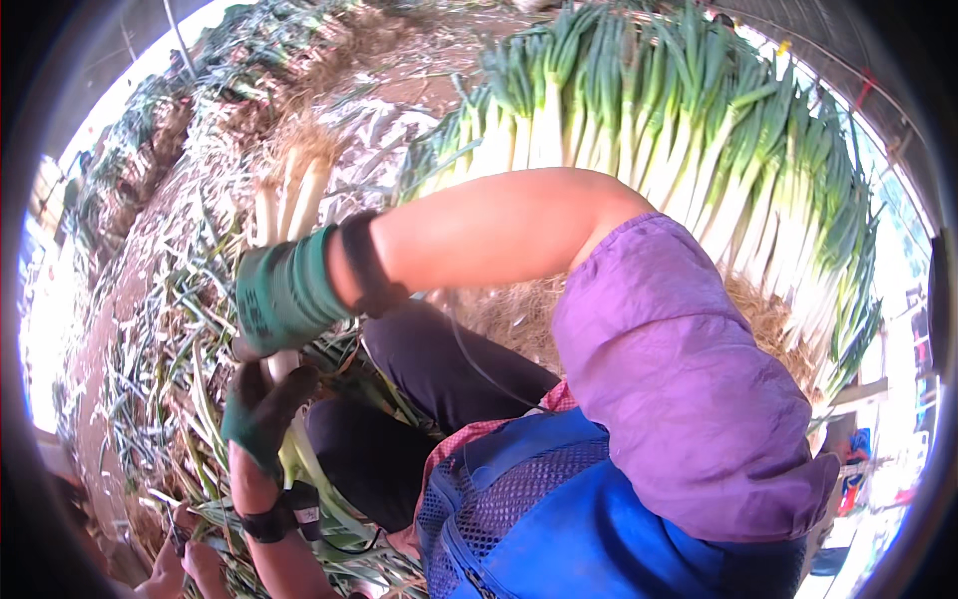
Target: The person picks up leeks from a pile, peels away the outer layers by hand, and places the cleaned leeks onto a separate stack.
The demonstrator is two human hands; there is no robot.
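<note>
Several leeks (311,195) are held root end up, with their white stalks and brown roots above my hands. My right hand (289,290), in a green glove, is closed round the white stalks; its fingers are mostly hidden behind the glove's back. Just below it my left hand (261,409), in a green and dark glove, grips a stalk of the same leeks between thumb and fingers. Paler green leaves run down from there beside my dark-trousered knee. My right arm, in a purple sleeve, reaches across the view.
A long row of leeks (639,120) stands at the far right, green tops up. Stripped leaves (170,369) litter the ground at left. More leeks (239,60) are heaped at the far left. Another person's hands (185,564) show at the lower left.
</note>
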